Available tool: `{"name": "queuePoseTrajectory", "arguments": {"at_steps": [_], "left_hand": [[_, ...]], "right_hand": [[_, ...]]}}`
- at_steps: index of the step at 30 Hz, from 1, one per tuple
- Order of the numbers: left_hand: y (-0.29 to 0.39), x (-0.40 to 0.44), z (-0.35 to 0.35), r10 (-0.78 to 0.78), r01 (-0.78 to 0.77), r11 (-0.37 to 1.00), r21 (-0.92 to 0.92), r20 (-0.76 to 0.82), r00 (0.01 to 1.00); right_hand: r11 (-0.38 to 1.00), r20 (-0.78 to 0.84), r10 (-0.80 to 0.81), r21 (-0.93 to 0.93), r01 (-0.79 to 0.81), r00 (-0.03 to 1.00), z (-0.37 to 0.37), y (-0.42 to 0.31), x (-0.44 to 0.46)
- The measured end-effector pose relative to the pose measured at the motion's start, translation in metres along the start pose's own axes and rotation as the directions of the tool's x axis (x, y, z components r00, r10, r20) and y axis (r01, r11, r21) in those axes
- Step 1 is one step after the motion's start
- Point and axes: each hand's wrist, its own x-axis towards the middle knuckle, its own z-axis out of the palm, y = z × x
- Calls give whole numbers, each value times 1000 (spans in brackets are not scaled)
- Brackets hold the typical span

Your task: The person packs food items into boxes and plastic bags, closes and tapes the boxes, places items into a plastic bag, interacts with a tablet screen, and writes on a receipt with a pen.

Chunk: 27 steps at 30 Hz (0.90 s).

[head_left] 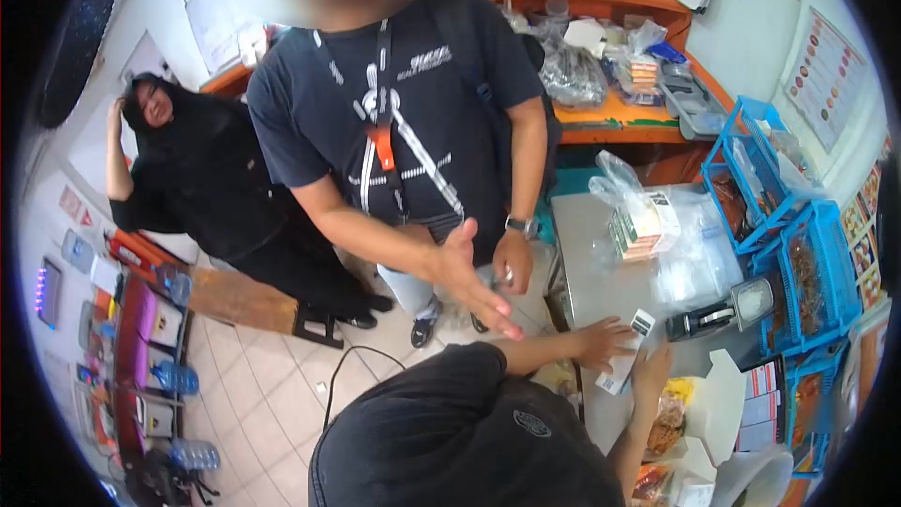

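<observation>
At the steel counter, a white printed paper strip (619,368) with a black label at its upper end and a square code lower down lies between my hands. My left hand (603,344) rests on the strip from the left, its fingers stretched out and spread. On the other side, my right hand (650,366) has its fingers closed at the strip's right edge; the thumb is not clear. Just right of my right forearm stands an open white food box (710,404) with fried food and something yellow inside. Below it sits a second box (690,479) of food.
A stapler-like black device (699,321) lies beyond my hands. Stacked cartons (638,230) and plastic bags (690,268) fill the counter's back, with blue baskets (812,272) along its right. A person (394,122) faces me, one hand (469,282) stretched out. Another person (202,178) is behind.
</observation>
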Motion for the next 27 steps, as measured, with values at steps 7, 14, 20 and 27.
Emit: {"name": "queuePoseTrajectory", "arguments": {"at_steps": [7,14,20,27], "left_hand": [[58,-25,-48,-443,306,826,-474,-210,871],[143,-110,-121,-600,92,330,-939,-133,789],[157,-129,-135,-600,-35,188,-982,-143,787],[149,-100,-135,-623,106,101,-989,21,782]], "right_hand": [[335,443,-651,896,-290,617,-53,-167,0],[534,375,-796,804,260,474,-50,-218,-68],[596,574,-788,802,40,223,-59,-229,-49],[212,219,-967,975,66,-128,-115,-202,-56]]}}
